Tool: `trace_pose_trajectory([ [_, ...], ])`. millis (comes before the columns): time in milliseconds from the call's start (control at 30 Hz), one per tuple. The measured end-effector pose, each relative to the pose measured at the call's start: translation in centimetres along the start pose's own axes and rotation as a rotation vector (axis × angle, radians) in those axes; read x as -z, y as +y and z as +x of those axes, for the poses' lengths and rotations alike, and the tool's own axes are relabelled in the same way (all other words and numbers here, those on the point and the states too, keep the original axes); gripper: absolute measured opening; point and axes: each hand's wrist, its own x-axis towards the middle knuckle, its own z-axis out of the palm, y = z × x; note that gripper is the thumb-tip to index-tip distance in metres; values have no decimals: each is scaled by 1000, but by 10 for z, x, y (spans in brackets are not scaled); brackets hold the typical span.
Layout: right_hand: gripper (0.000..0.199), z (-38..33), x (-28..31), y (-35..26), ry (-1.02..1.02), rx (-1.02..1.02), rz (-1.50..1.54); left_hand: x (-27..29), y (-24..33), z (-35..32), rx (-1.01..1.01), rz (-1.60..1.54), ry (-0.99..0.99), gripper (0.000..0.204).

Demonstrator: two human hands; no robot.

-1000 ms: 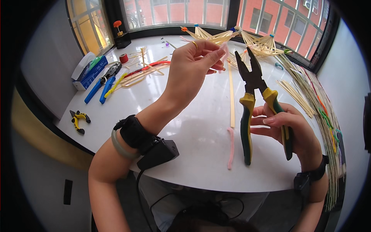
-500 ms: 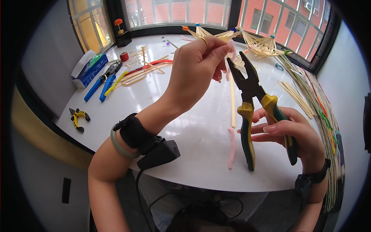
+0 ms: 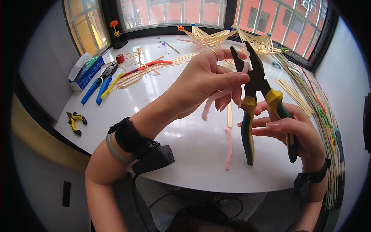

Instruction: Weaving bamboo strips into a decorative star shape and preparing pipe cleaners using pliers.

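Note:
My left hand (image 3: pixel 214 79) pinches a pink pipe cleaner (image 3: pixel 211 101); one end reaches between the spread jaws of the pliers and the other hangs below my fingers. My right hand (image 3: pixel 295 125) holds the combination pliers (image 3: pixel 253 86) by their green and yellow handles, jaws pointing up and apart. Whether the jaws touch the pipe cleaner I cannot tell. On the white table behind the pliers lies a second pink pipe cleaner (image 3: pixel 228 149), close to the end of a flat bamboo strip (image 3: pixel 229 116) that my hands partly hide.
At the left lie small yellow-black pliers (image 3: pixel 76 123), blue-handled crimpers (image 3: pixel 98 86), a blue box (image 3: pixel 88 73) and red and yellow pipe cleaners. Woven bamboo pieces (image 3: pixel 257 44) stand by the window. Long strips (image 3: pixel 305 83) line the right edge. Cables (image 3: pixel 162 195) hang below the table's near edge.
My left hand has come down and right, bringing the pink pipe cleaner into the gap between the plier jaws. The pliers have shifted slightly; their jaws look a little less spread.

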Motion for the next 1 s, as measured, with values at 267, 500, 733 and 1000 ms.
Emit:
trace_pose_trajectory([
  [267, 44, -2, 0, -5, -30, 14, -47, 5, 4, 1, 99, -92, -145, 16],
  [500, 49, -4, 9, 0, -103, -45, -27, 6, 12, -4, 45, 104, -139, 16],
  [733, 44, -6, 6, -2, -157, -24, 4, 7, 19, -4, -51, 359, -146, 23],
  [1000, 49, -2, -3, -5, -185, -12, 47, 10, 11, -1, -107, 405, -65, 24],
])
